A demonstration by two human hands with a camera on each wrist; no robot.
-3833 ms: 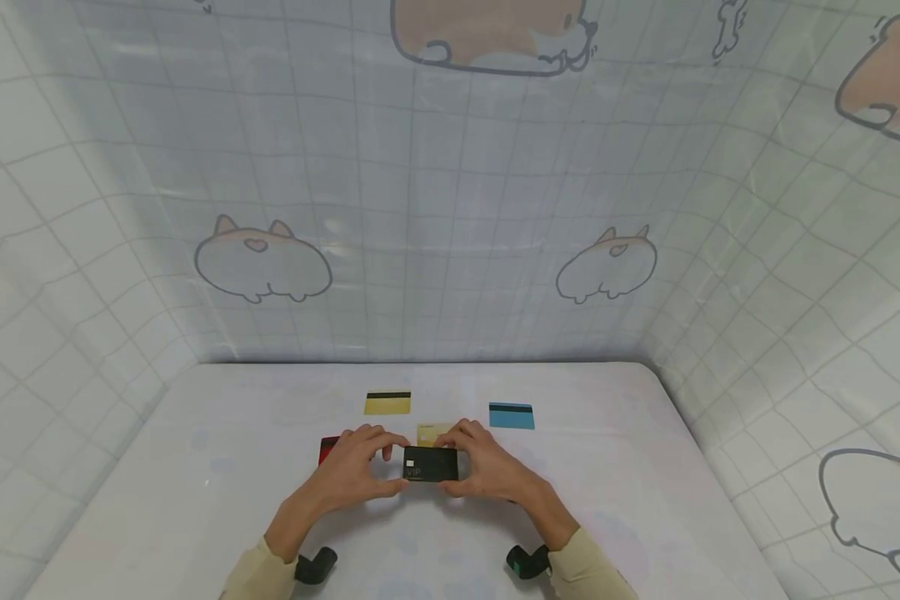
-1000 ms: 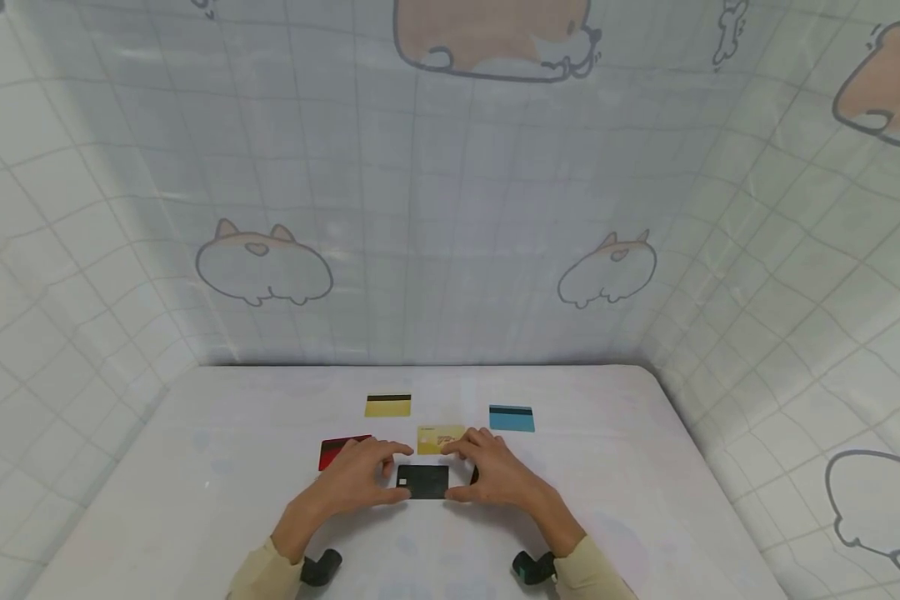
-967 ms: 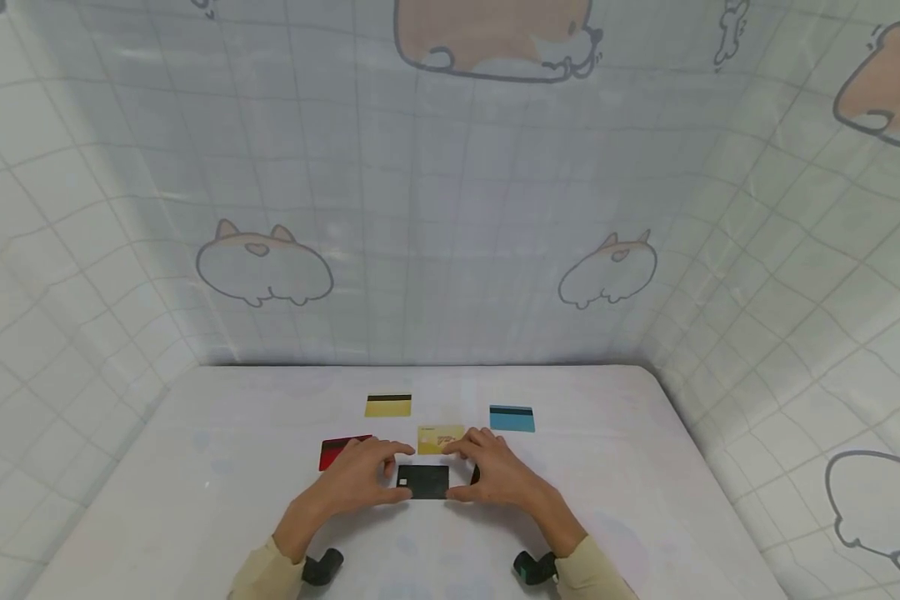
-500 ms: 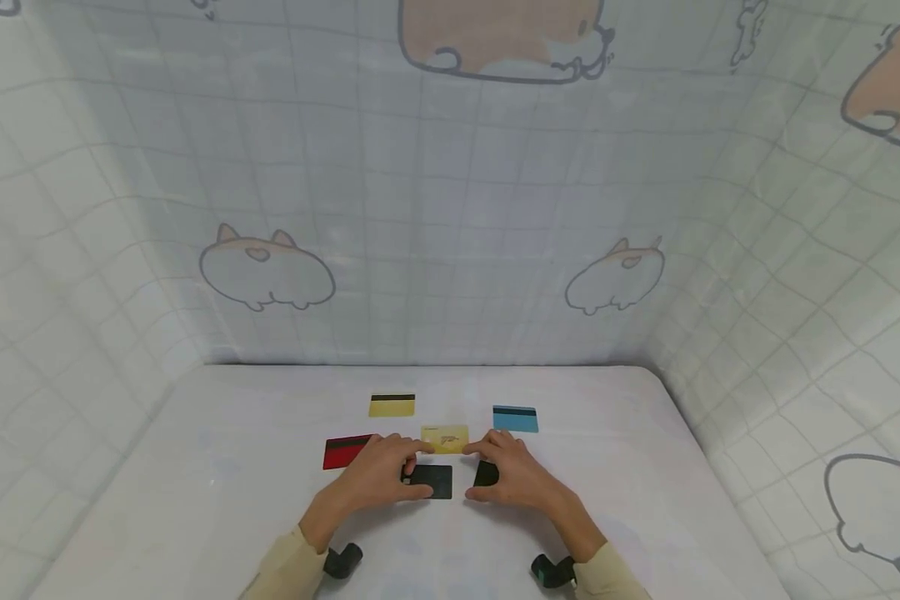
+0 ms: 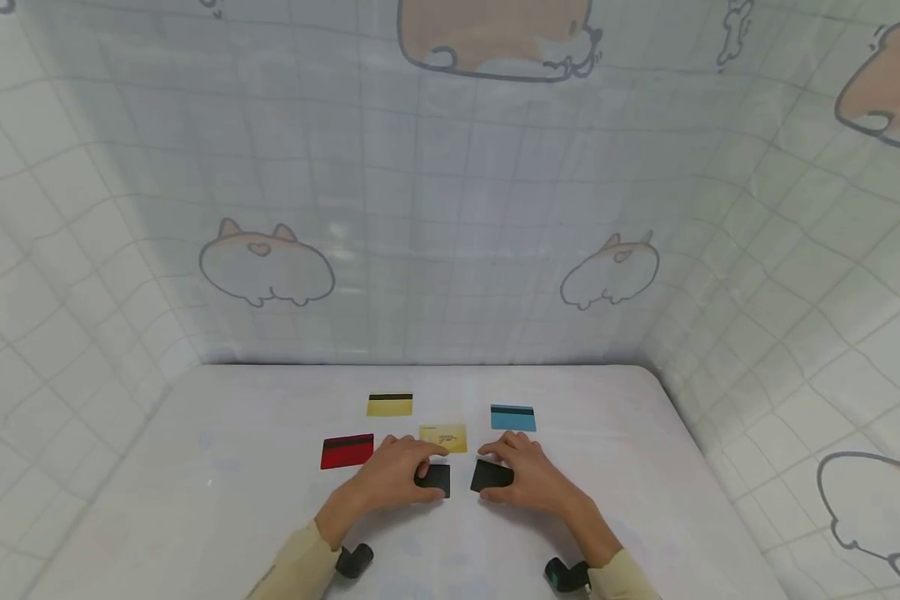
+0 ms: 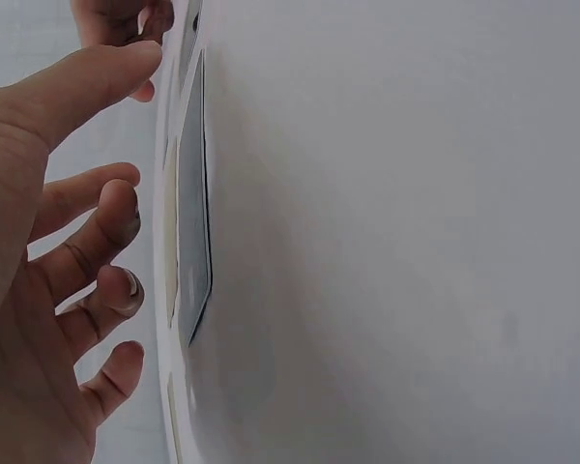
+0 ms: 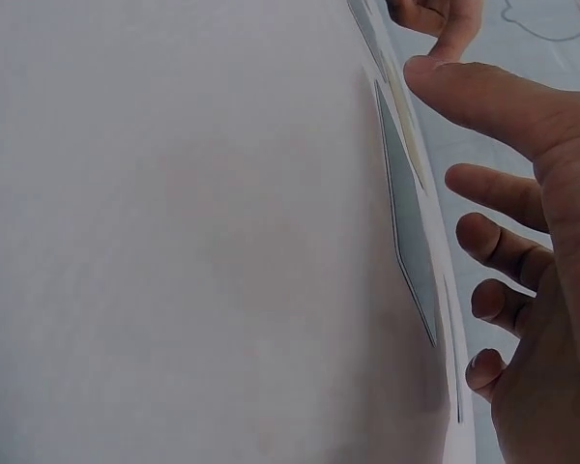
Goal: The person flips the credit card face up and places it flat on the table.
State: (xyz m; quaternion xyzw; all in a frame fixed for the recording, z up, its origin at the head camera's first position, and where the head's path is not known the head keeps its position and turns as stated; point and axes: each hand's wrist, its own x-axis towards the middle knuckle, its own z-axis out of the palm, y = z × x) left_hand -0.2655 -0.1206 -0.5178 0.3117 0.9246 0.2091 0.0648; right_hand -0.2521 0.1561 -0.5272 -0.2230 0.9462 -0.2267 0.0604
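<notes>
Two black cards lie flat on the white table: a left black card [image 5: 439, 482] and a slightly turned right black card [image 5: 486, 475]. My left hand [image 5: 390, 475] hovers over the left card and covers its left part. Over the right end of the other card is my right hand [image 5: 534, 477]. In the left wrist view, the left hand [image 6: 39, 271] has loosely bent fingers, apart from the black card [image 6: 193, 213]. The right wrist view likewise shows a gap between the right hand [image 7: 561, 232] and its black card [image 7: 408, 203]. Neither hand holds anything.
A red card [image 5: 347, 452] lies to the left. Behind the hands are a gold card [image 5: 453, 437], a yellow striped card [image 5: 390, 407] and a blue striped card [image 5: 513, 418]. A patterned white curtain [image 5: 450, 250] rises beyond the table [image 5: 232, 500].
Earlier both hands held a black VIP card; by one second ago it lay on the table. Since then both hands have shifted right, uncovering the red card and more of the right black card.
</notes>
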